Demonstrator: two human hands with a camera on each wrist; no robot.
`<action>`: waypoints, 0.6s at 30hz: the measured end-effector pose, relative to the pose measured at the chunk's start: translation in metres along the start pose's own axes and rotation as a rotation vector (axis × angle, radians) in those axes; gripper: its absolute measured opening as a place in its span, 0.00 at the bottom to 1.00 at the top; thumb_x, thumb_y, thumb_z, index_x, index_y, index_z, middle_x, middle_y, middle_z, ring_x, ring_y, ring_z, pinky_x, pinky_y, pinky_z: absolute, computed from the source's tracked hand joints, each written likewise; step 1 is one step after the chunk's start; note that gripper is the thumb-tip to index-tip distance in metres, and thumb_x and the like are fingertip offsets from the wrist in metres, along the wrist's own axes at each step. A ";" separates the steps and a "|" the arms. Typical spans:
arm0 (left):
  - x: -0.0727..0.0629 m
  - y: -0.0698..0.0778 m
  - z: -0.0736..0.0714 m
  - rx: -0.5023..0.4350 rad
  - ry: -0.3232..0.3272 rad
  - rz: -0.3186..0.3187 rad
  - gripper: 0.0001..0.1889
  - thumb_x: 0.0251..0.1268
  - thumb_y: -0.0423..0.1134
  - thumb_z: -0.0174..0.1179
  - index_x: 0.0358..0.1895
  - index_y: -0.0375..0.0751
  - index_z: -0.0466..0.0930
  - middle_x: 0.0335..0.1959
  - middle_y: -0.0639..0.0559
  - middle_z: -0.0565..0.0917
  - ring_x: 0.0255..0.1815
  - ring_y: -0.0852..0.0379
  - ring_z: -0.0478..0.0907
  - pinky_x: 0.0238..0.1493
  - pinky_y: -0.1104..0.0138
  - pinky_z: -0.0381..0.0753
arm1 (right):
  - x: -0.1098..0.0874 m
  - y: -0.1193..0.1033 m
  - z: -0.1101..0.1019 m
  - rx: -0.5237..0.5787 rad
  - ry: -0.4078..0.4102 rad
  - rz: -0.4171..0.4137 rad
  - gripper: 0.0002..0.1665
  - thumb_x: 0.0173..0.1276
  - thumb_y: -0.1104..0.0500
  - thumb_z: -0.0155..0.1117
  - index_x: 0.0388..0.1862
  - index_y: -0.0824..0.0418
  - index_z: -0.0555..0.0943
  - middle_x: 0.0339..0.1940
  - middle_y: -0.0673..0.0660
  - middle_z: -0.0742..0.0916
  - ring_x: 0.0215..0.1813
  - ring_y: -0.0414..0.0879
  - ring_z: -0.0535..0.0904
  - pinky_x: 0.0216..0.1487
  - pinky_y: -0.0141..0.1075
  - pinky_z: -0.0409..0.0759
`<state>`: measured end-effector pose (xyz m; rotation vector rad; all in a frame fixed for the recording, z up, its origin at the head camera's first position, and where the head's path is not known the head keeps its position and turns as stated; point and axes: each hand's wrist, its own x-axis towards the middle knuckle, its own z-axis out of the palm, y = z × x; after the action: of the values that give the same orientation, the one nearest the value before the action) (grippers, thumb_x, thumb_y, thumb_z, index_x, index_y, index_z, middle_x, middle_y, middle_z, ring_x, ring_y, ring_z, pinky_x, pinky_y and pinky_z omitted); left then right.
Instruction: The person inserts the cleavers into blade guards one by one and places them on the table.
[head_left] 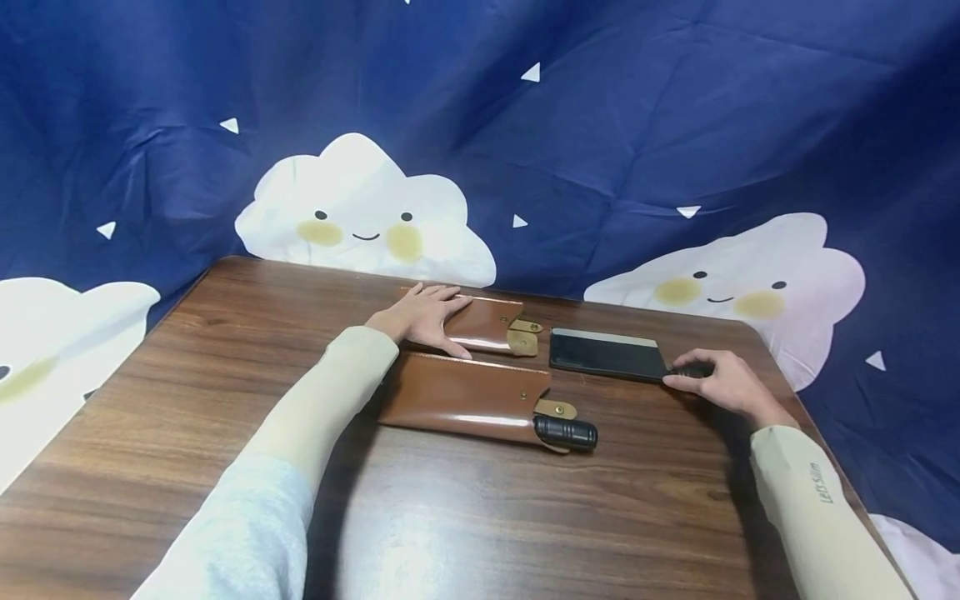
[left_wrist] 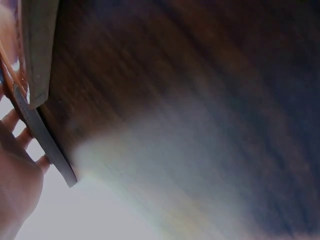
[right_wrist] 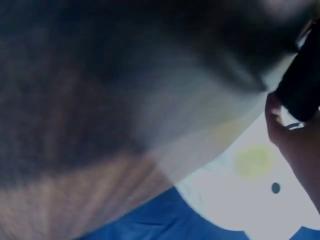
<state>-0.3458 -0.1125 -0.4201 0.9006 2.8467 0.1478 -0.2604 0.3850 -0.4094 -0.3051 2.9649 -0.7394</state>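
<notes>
The cleaver (head_left: 609, 355) lies near the far edge of the table (head_left: 637, 517), toward its right corner, its handle in the right hand (head_left: 723, 385). The thumb and fingers of that hand are bent around the black handle and pinch it close to the blade. Whether the blade rests on the wood or sits just above it, I cannot tell. The blade is broad and rectangular, mostly black, with a pale grey strip along the side nearer the far edge. Its free end points toward the mouth of the far sheath (head_left: 487, 323), just beside it.

The left hand (head_left: 427, 318) lies over the closed end of that sheath, fingers spread across the top and thumb out toward the near sheath (head_left: 465, 396). The far sheath is glossy brown leather with pale stitching and a tan snap strap at its open end.

The near sheath matches it and lies just beside it; a black ribbed handle (head_left: 566, 433) sticks out of its mouth. On the right sleeve (head_left: 795, 475), beige, dark lettering reads "Let's Slim". Beyond the far edge hangs a blue backdrop (head_left: 600, 125) with smiling white clouds.
</notes>
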 end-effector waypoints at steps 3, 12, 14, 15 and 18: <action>-0.001 -0.001 0.000 0.002 0.015 0.001 0.61 0.46 0.81 0.62 0.81 0.51 0.56 0.80 0.44 0.59 0.80 0.42 0.52 0.75 0.40 0.47 | 0.000 0.003 0.001 0.016 -0.003 0.014 0.31 0.64 0.42 0.74 0.52 0.67 0.85 0.52 0.68 0.86 0.58 0.67 0.78 0.57 0.58 0.72; 0.002 -0.001 0.002 0.004 0.022 -0.009 0.60 0.45 0.80 0.62 0.81 0.52 0.58 0.78 0.44 0.61 0.79 0.42 0.55 0.75 0.43 0.50 | 0.001 0.006 0.003 0.059 0.014 0.015 0.29 0.64 0.44 0.75 0.51 0.67 0.86 0.51 0.67 0.87 0.57 0.64 0.79 0.56 0.52 0.72; 0.002 0.000 0.001 0.001 0.028 -0.004 0.60 0.44 0.80 0.63 0.81 0.52 0.59 0.78 0.44 0.62 0.78 0.42 0.56 0.74 0.43 0.51 | -0.001 0.006 0.002 0.067 0.020 0.015 0.29 0.64 0.44 0.75 0.50 0.68 0.86 0.50 0.68 0.87 0.57 0.65 0.78 0.56 0.52 0.72; 0.003 0.001 0.001 0.002 0.033 0.001 0.59 0.44 0.80 0.63 0.80 0.52 0.60 0.78 0.44 0.63 0.77 0.42 0.57 0.74 0.43 0.52 | -0.002 0.006 0.002 0.069 0.023 0.020 0.29 0.64 0.44 0.75 0.50 0.68 0.86 0.50 0.68 0.87 0.57 0.65 0.78 0.55 0.52 0.72; -0.003 -0.001 0.001 0.006 0.065 0.012 0.59 0.44 0.80 0.63 0.80 0.52 0.61 0.77 0.45 0.64 0.75 0.41 0.60 0.72 0.43 0.55 | 0.000 0.001 0.003 0.079 0.023 0.023 0.30 0.63 0.44 0.76 0.50 0.69 0.86 0.51 0.70 0.86 0.59 0.67 0.77 0.56 0.56 0.72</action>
<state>-0.3439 -0.1152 -0.4212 0.9308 2.9032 0.1738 -0.2598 0.3846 -0.4130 -0.2585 2.9460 -0.8606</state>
